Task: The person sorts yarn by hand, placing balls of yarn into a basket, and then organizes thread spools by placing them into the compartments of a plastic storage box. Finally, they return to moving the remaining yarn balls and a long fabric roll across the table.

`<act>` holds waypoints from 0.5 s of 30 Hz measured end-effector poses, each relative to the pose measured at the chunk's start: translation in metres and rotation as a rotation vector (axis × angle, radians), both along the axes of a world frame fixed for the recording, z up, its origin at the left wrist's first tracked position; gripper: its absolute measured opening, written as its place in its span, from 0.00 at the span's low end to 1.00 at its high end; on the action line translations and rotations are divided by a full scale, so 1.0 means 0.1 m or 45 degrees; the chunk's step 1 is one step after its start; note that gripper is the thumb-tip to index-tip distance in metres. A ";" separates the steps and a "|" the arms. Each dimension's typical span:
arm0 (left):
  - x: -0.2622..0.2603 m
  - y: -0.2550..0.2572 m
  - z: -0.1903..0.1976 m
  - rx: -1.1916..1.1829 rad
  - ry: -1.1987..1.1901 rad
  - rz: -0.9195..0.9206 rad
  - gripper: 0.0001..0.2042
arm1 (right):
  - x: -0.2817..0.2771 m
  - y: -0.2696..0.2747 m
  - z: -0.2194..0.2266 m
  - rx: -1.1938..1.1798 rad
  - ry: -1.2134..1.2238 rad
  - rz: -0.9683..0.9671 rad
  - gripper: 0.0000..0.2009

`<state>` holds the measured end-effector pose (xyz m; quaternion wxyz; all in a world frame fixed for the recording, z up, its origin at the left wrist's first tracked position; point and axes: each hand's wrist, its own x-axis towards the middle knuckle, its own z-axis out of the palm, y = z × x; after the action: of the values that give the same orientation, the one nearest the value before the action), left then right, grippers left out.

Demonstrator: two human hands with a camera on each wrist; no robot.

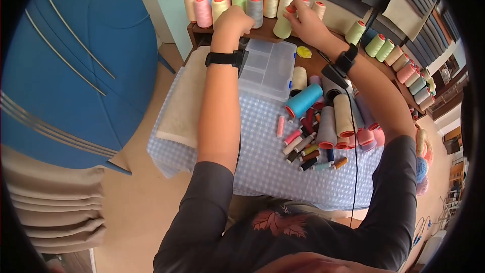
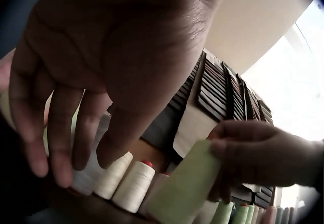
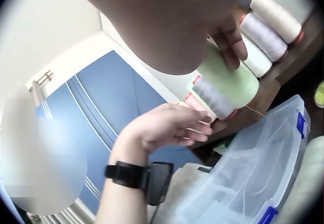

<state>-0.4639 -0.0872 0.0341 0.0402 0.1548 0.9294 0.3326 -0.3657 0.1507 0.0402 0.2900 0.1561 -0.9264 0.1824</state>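
My right hand [image 1: 310, 25] grips a pale green cone of thread [image 1: 283, 29] near its top. In the right wrist view its fingers [image 3: 234, 49] lie over the upper part of the cone, which leans. My left hand [image 1: 232, 21] hovers over the shelf front beside a grey thread cone [image 1: 256, 14] and a pale yellow cone [image 1: 219, 6]. Seen from the left wrist, that hand's fingers [image 2: 62, 148] hang loosely apart and hold nothing. A pink cone [image 1: 203, 13] stands farther left among several others.
Below the shelf [image 1: 265, 33] lies a clear divided plastic box [image 1: 265, 71]. Loose cones, including a turquoise one [image 1: 304, 100], and small spools [image 1: 292, 137] cover the right of the checked cloth [image 1: 268, 167]. A folded beige cloth [image 1: 184, 101] lies left. More cones [image 1: 375, 45] line the right shelf.
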 end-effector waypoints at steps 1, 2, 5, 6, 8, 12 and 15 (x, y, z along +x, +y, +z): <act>-0.03 -0.01 -0.02 -0.010 -0.006 0.006 0.16 | -0.09 0.01 -0.03 -0.019 0.003 -0.021 0.17; -0.07 -0.01 -0.07 -0.012 -0.010 0.009 0.16 | -0.19 0.01 -0.07 -0.038 0.007 -0.040 0.17; -0.09 0.04 -0.17 0.077 0.029 0.079 0.06 | -0.45 -0.04 -0.21 -0.091 0.201 -0.078 0.23; -0.09 0.07 -0.18 0.070 0.008 0.076 0.06 | -0.48 -0.04 -0.27 -0.097 0.201 -0.080 0.23; -0.10 0.09 -0.16 0.059 -0.013 0.070 0.07 | -0.40 -0.20 -0.24 -0.232 -0.034 -0.243 0.30; -0.17 0.12 -0.15 -0.068 -0.103 -0.017 0.18 | -0.43 -0.30 -0.14 -0.423 -0.592 -0.217 0.34; -0.18 0.11 -0.16 -0.116 -0.085 -0.012 0.17 | -0.66 -0.26 -0.30 -0.113 -0.299 -0.303 0.33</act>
<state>-0.4823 -0.0759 0.0180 0.0799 0.1462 0.9409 0.2949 -0.4320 0.1252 0.0106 0.2061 0.0101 -0.9569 0.2044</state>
